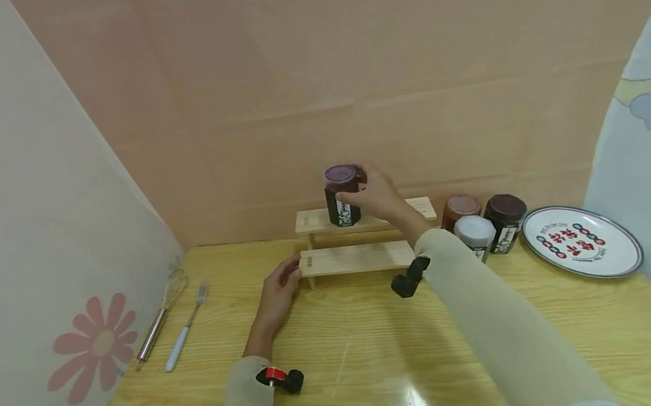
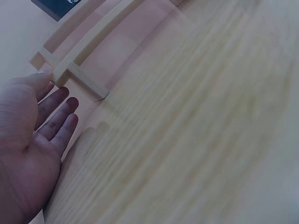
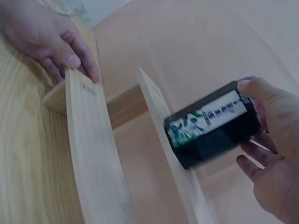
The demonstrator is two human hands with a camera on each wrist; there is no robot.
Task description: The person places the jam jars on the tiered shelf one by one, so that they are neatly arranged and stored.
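Observation:
A two-step wooden shelf [image 1: 358, 259] stands against the back wall. My left hand [image 1: 279, 294] holds the left end of its lower board between thumb and index finger; in the left wrist view the other fingers [image 2: 58, 119] extend loosely below the board. Over the upper board [image 1: 317, 219], my right hand [image 1: 379, 193] grips a dark jar [image 1: 343, 204] near its purplish lid, with thumb and fingers around the top. The jar's label [image 3: 210, 119] shows in the right wrist view, its base at the upper board; whether it bears full weight there I cannot tell.
Right of the shelf stand a reddish-brown jar [image 1: 461, 207], a white-lidded jar [image 1: 475, 232] and a dark-lidded jar [image 1: 505, 219]. A white plate with red print [image 1: 584, 267] lies beyond them. A whisk [image 1: 160, 316] and a fork [image 1: 184, 334] lie at the left.

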